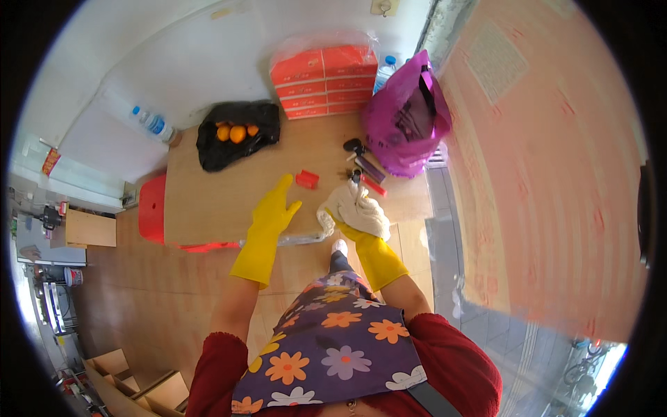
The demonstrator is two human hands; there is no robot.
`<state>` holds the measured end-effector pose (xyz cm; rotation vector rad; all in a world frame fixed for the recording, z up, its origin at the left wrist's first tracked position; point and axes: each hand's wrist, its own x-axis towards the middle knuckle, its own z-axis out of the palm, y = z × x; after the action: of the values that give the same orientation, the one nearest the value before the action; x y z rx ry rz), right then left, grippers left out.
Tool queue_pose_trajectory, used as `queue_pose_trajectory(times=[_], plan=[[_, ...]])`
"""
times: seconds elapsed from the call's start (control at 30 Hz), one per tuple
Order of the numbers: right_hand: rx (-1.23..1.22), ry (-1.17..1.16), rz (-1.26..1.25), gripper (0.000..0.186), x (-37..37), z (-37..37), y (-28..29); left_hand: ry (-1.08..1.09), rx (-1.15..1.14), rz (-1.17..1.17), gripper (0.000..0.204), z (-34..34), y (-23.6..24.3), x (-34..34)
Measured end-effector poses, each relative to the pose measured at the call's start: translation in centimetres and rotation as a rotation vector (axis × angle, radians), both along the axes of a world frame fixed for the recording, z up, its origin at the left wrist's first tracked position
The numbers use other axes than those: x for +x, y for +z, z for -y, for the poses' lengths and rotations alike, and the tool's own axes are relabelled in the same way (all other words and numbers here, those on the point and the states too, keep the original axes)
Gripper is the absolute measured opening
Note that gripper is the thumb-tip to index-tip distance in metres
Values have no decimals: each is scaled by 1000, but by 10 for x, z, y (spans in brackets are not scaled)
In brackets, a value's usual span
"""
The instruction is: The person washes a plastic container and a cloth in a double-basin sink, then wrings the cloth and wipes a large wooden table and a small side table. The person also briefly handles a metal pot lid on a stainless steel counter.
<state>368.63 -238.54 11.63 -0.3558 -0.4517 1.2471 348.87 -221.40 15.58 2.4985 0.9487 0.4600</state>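
My left hand, in a yellow rubber glove, is over the front part of the wooden table. Its thumb stands apart from the fingers and nothing is in it. A small red object lies just beyond it to the right. My right hand, gloved the same way, holds a bunched off-white cloth at the table's front edge; the cloth hides most of its fingers. Just past the cloth lie a dark purple cylinder, a red strip-like item and a small black object.
A black plastic bag with several oranges sits at the back left, near a water bottle. Stacked red boxes and a purple bag stand at the back. A red stool is beside the table.
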Motion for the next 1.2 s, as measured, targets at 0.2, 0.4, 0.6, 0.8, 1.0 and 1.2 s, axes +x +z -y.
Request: queue_pose_trajectory(times=[0.2,0.4,0.6,0.8,1.0,1.2], plan=[[-568,-313,465,40,63,-23,-11,49,-75,-318,60,-46,-32,74],[-642,-364,619,46,99,-33,8,20,-193,-282,42,-68,-56,147],[-722,-333,709,51,95,-1,10,103,-577,-136,34,-66,-82,245],[-903,-377,782,57,74,40,14,-137,12,-359,31,-82,-47,285],[-949,-576,1149,63,81,-2,11,-110,-188,-99,48,-153,-8,255],[-911,-805,1573,69,112,-147,-14,-61,-304,126,55,-195,-8,129]])
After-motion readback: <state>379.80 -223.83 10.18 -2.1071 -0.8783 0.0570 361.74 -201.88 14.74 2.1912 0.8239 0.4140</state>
